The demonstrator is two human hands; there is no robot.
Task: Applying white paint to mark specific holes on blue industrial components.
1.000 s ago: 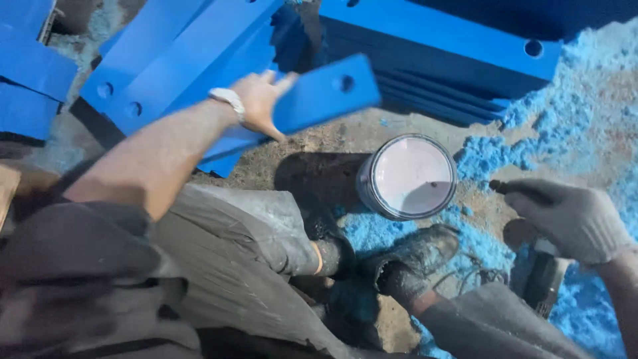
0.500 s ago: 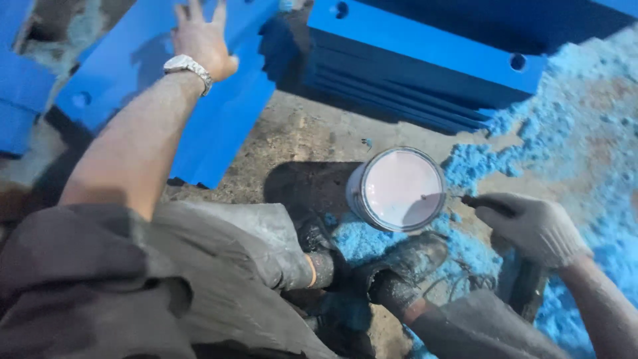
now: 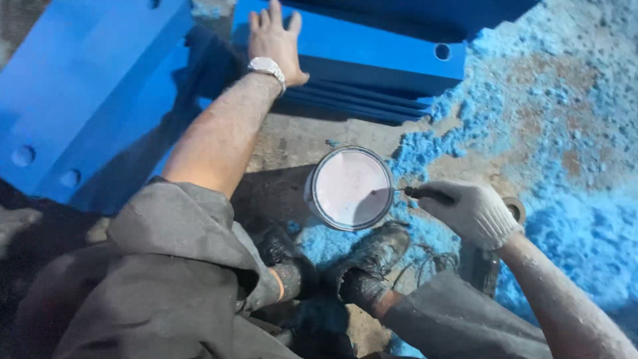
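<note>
While the left hand (image 3: 274,41) lies spread flat on a blue plate (image 3: 372,50), the gloved right hand (image 3: 468,214) grips a brush (image 3: 417,193) whose tip, beyond its fingers, could tip the open can (image 3: 351,188).

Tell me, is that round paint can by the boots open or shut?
Open. The paint can stands upright with no lid on it, and smooth pale liquid fills it nearly to the rim. The gloved right hand holds a thin tool at its edge.

Two hands show: one bare hand (image 3: 274,41) with one silver wristwatch (image 3: 267,66), and one hand in a white knit glove (image 3: 468,211). One round metal tin of pale paint (image 3: 351,188) stands near two dark, paint-spattered boots (image 3: 372,256). One stack of flat blue-painted plates (image 3: 372,63) lies far, and one broad blue plate (image 3: 86,100) lies left.
</note>
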